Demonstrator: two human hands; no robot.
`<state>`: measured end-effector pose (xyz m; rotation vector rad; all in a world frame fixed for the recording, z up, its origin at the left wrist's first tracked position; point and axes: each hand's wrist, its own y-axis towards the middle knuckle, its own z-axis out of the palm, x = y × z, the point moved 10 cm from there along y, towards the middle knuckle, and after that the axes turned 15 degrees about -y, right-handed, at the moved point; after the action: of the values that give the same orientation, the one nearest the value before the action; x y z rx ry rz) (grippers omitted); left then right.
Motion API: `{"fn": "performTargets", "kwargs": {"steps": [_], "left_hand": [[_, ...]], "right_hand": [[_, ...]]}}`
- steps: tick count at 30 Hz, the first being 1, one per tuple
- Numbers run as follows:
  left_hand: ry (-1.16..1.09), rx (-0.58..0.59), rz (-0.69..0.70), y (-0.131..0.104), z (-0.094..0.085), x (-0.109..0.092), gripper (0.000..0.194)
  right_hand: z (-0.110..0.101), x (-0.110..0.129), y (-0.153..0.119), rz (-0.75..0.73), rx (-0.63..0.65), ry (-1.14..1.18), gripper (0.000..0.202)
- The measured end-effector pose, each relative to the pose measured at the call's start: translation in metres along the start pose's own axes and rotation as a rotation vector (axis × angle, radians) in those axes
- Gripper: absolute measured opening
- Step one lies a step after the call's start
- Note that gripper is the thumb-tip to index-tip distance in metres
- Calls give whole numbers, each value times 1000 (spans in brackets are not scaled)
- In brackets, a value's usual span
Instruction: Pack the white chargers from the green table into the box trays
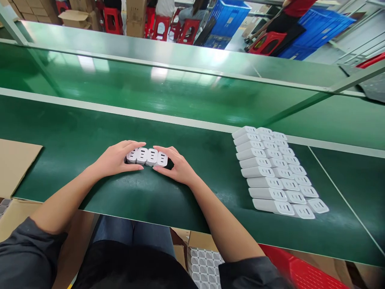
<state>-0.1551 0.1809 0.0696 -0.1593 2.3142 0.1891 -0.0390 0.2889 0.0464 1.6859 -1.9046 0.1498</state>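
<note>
A short row of white multi-port chargers (146,156) stands on the green work surface, with the slotted port faces up. Curled around the left end of the row is my left hand (116,159), thumb on the near side and fingers on the far side. My right hand (176,164) grips the right end in the same manner, its palm a little apart from the end charger. To the right, many more white chargers (275,172) are grouped in three columns, port faces showing.
A cardboard flap (18,164) overlaps the surface at left. Below the near edge are a box of white pieces in a grid (206,267) and a red plastic item (300,267). A metal-framed ledge (180,44) runs behind; beyond are red stools, blue crates (230,18) and people.
</note>
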Motion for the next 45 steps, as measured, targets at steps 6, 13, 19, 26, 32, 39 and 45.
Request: {"fn": "performTargets", "kwargs": {"steps": [6,13,19,26,32,39,45], "left_hand": [[173,76,22,-4,12,-15,50],[135,299,85,-12,31,-30,45],[66,340,127,-13,32,-37,47],[60,310,7,-14,8,-19,71],[79,361,-100,-17,10,-1,71],[61,377,-117,-18,5,0,64],[25,411,-155,-21,4,7,61]], "right_hand": [[-2,21,-3,-139,40,-39,48],[3,50,-14,-305,130,-66,43],[5,54,-18,-308,177,-59,55],[-10,52,-22,-257,248,-73,74],[-7,50,-26,-254,265,-109,63],[-4,52,-28,-254,271,-166,58],[-4,58,-29,-275,258,-215,61]]}}
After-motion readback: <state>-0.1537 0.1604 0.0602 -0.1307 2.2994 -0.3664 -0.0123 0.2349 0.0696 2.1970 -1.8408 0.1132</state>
